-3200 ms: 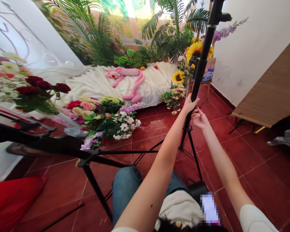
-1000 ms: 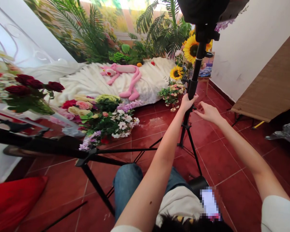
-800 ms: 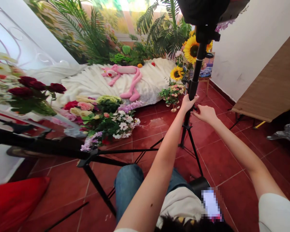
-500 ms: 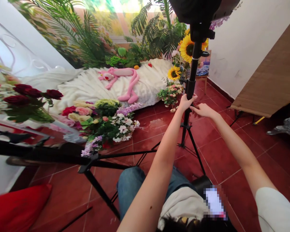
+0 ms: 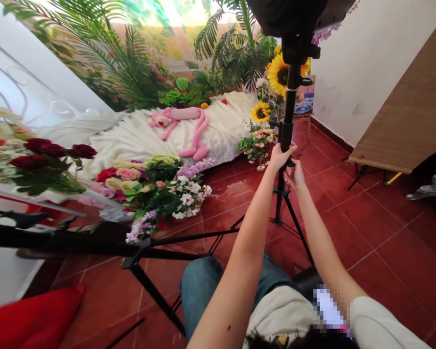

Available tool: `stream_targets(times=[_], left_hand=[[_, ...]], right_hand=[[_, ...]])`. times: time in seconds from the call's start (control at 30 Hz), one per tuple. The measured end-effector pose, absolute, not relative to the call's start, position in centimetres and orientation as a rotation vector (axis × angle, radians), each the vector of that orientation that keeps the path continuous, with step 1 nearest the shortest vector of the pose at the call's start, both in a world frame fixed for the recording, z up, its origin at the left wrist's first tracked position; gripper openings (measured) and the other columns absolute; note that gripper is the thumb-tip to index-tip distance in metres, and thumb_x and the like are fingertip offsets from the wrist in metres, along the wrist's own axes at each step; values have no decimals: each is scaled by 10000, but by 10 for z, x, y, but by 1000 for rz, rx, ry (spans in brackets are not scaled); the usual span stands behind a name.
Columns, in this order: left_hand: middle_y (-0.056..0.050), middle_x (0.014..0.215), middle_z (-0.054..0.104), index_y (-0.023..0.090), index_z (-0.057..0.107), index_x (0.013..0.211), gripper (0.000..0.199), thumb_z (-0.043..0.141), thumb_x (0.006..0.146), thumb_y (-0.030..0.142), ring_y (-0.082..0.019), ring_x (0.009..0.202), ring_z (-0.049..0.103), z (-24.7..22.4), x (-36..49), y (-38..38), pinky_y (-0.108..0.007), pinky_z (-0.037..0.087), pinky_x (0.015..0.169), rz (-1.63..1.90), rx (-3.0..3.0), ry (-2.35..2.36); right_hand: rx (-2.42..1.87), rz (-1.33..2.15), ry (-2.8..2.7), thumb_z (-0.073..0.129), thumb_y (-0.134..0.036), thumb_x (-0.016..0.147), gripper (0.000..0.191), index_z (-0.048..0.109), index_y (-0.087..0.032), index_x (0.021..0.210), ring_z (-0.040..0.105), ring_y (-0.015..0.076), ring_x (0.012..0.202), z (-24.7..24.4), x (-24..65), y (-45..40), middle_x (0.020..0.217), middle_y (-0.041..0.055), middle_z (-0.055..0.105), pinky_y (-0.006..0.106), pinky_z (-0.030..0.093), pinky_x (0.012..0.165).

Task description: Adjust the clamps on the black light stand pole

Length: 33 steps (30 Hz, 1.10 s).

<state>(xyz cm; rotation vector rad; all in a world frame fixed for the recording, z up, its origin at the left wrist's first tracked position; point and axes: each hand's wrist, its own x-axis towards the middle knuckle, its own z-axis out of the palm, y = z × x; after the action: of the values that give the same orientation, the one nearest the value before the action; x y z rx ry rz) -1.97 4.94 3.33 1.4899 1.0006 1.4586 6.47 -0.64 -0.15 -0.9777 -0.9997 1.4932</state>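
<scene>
A black light stand [image 5: 288, 123] rises in front of me, with a dark lamp head [image 5: 300, 17] at its top and spread legs on the floor. My left hand [image 5: 280, 156] is wrapped round the upright pole. Just below and to the right, my right hand [image 5: 293, 174] has its fingers bent at a black knob on the pole's collar. The fingertips are partly hidden, but they close on the knob.
Bouquets [image 5: 156, 186] stand at the left, beside another black stand [image 5: 141, 252] crossing the lower left. A pink plush toy [image 5: 185, 114] lies on white cloth [image 5: 225, 131]. Sunflowers [image 5: 278, 75] are behind the pole. A brown panel [image 5: 403, 106] leans at the right.
My right hand has moved in and down to the pole's knob, its fingers now bent. The right forearm has swung inward. My left hand keeps its hold on the pole.
</scene>
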Motion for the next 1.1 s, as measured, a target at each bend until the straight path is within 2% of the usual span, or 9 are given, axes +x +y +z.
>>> stream_targets(times=[0.13, 0.33, 0.53, 0.63, 0.73, 0.9, 0.93, 1.03, 1.1], left_hand=[[-24, 781, 691, 178, 691, 818, 194, 788, 745, 330, -141, 751, 639, 31, -20, 51, -280, 519, 765, 1464, 1500, 996], [-13, 748, 673, 176, 698, 817, 163, 774, 765, 310, -126, 703, 612, 33, -22, 48, -268, 512, 736, 1441, 1512, 975], [-21, 769, 671, 179, 687, 811, 187, 788, 757, 327, -133, 721, 616, 34, -20, 46, -275, 509, 751, 1460, 1508, 1006], [-44, 844, 696, 179, 670, 842, 218, 785, 761, 345, -149, 795, 644, 34, -17, 42, -281, 519, 802, 1500, 1467, 1047], [-61, 963, 714, 192, 650, 951, 251, 745, 800, 368, -165, 915, 668, 25, -15, 34, -297, 521, 892, 1560, 1434, 1047], [-94, 1218, 682, 215, 600, 1133, 350, 641, 860, 430, -170, 1125, 659, -31, -38, 2, -306, 522, 965, 1570, 1331, 989], [-100, 1195, 692, 211, 608, 1107, 357, 652, 840, 444, -173, 1090, 674, -47, -48, -8, -312, 537, 940, 1515, 1307, 1012], [-72, 953, 736, 213, 633, 998, 371, 662, 787, 517, -164, 815, 700, -94, -95, -46, -342, 578, 819, 1289, 1260, 1163], [-57, 897, 740, 218, 656, 936, 393, 656, 762, 571, -165, 774, 690, -117, -136, -76, -356, 579, 819, 1163, 1299, 1253]], right_hand=[[-840, 1578, -849, 296, -570, 963, 554, 239, -245, 518, 264, 86, 313, 1, 58, -10, 344, -42, 281, 216, 254, 357], [-537, 1676, -742, 386, -521, 978, 503, 301, -234, 574, 105, 78, 337, 10, 60, -24, 353, -105, 128, 183, 207, 351], [-490, 1635, -739, 401, -561, 960, 523, 301, -239, 561, 136, 78, 318, 0, 51, -19, 333, -98, 149, 191, 222, 353], [-549, 1613, -671, 363, -510, 971, 489, 317, -242, 566, 152, 87, 308, -1, 49, -17, 325, -92, 177, 203, 220, 354], [-551, 1666, -674, 429, -520, 949, 477, 309, -238, 583, 148, 79, 297, 3, 54, -18, 339, -99, 228, 201, 196, 344], [-562, 1799, -679, 477, -477, 948, 464, 314, -231, 589, 214, 68, 305, 10, 68, -21, 366, -84, 357, 189, 231, 352], [-556, 1815, -673, 472, -464, 955, 460, 316, -231, 591, 224, 67, 308, 10, 69, -20, 371, -81, 372, 188, 244, 356], [-513, 1834, -650, 473, -451, 968, 455, 318, -229, 602, 236, 64, 311, 8, 71, -19, 386, -80, 397, 185, 259, 357], [-461, 1850, -630, 493, -455, 967, 461, 320, -229, 605, 251, 61, 311, 6, 70, -18, 392, -82, 404, 184, 264, 355]])
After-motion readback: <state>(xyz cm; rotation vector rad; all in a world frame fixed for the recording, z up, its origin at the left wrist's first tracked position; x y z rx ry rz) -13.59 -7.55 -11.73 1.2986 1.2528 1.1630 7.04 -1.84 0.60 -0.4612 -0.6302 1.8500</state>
